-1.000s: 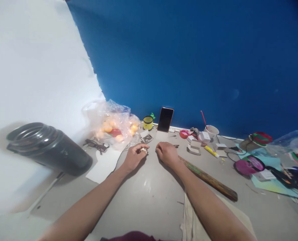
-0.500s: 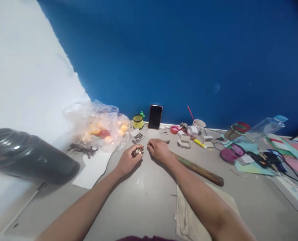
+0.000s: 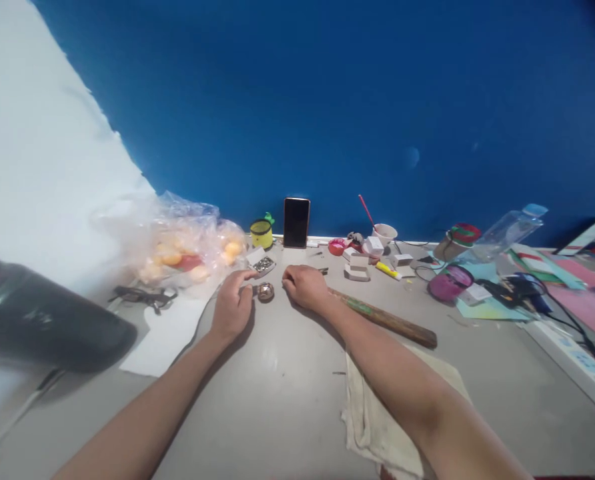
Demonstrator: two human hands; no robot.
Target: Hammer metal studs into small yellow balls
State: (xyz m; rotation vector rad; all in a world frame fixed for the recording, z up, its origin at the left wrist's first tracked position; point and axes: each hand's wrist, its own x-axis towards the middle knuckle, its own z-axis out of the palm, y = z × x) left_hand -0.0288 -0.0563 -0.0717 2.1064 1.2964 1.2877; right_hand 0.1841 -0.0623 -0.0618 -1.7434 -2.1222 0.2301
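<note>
A small round metallic ball (image 3: 265,291) rests on the grey table (image 3: 277,400) between the two hands. Just left of it is my left hand (image 3: 232,303), fingers apart, holding nothing. My right hand (image 3: 305,287) lies on the table to the right of the ball, its fingers curled closed; whatever they may hold is hidden. A small open box of metal pieces (image 3: 263,265) sits beyond my left fingertips. From beside my right wrist a wooden handle (image 3: 387,320) runs off to the right, and dark metal tips (image 3: 323,271) show beyond the hand.
A dark bottle (image 3: 52,320) and glasses (image 3: 145,297) lie left, near a plastic bag of orange fruit (image 3: 182,250). An upright phone (image 3: 296,223) stands at the wall. Small boxes (image 3: 357,267), a white cup (image 3: 385,233) and a power strip (image 3: 572,353) are right; a cloth (image 3: 377,420) lies in front.
My left hand has let go of the metallic ball and moved left of it, its fingers opening. The right hand keeps its closed pose. The whole view has shifted slightly.
</note>
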